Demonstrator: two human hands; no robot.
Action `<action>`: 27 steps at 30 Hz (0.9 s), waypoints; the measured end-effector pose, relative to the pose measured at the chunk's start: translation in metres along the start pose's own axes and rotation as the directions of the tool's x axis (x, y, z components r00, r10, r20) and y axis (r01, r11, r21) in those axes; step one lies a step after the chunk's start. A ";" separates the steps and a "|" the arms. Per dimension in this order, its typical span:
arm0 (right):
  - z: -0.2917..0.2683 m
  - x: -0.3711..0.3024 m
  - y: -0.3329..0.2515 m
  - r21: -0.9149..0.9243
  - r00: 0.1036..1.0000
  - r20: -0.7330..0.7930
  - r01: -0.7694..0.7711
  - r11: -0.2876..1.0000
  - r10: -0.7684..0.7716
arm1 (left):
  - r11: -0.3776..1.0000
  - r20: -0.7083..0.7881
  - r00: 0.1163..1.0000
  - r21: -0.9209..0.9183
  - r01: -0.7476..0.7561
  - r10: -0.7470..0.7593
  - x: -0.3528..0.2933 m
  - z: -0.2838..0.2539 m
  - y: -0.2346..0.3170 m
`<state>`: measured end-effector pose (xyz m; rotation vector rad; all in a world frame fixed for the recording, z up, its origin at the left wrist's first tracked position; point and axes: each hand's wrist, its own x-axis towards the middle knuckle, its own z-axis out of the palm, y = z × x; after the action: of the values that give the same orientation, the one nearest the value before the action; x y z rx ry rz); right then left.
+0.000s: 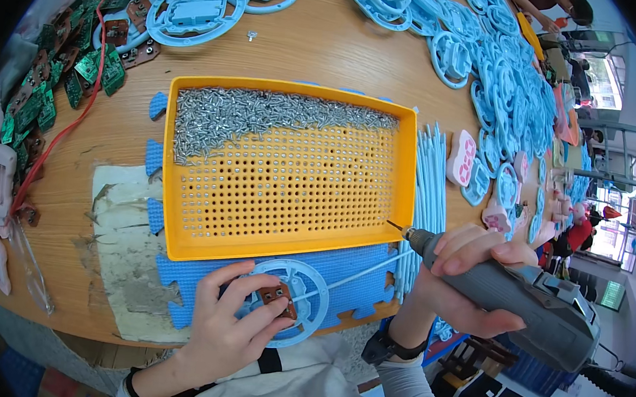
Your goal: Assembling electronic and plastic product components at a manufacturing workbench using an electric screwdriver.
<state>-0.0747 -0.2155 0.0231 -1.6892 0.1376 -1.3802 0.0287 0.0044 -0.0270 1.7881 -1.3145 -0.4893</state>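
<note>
My left hand (229,324) bends its fingers round a small brown circuit board (275,294), pressing it against a round light-blue plastic frame (319,294). A thin pale-blue rod (360,273) runs out from that frame to the right. In my right hand (457,269) is a dark grey electric screwdriver (551,320), its fingers wrapped round the body. The thin bit points left, over the right-hand edge of a yellow tray (279,259). Silver screws (265,113) heap along the tray's far side, and many others sit in the holes of its perforated plate.
Under the tray lies a blue foam mat (211,276). Pale-blue rods (431,179) are bundled at its right. Blue plastic frames (512,95) pile up at the far right, green circuit boards (101,67) and a red cable (59,139) at left. People work in the background.
</note>
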 end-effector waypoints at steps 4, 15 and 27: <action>0.000 -0.001 0.009 -0.015 1.000 0.015 0.022 1.000 -0.022 | 1.000 0.002 1.000 0.009 -0.005 0.005 0.001 0.000 0.000; -0.001 -0.005 0.014 -0.025 0.999 0.015 -0.029 0.999 0.030 | 1.000 0.001 1.000 0.014 0.009 -0.009 -0.001 -0.002 0.001; 0.018 -0.014 -0.071 0.472 0.931 0.363 -0.154 0.868 -0.032 | 0.998 0.066 0.998 0.068 -0.011 0.007 0.004 -0.005 0.002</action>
<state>-0.0955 -0.1566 0.0631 -1.4478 -0.3455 -0.9273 0.0324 0.0030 -0.0217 1.8353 -1.3989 -0.5074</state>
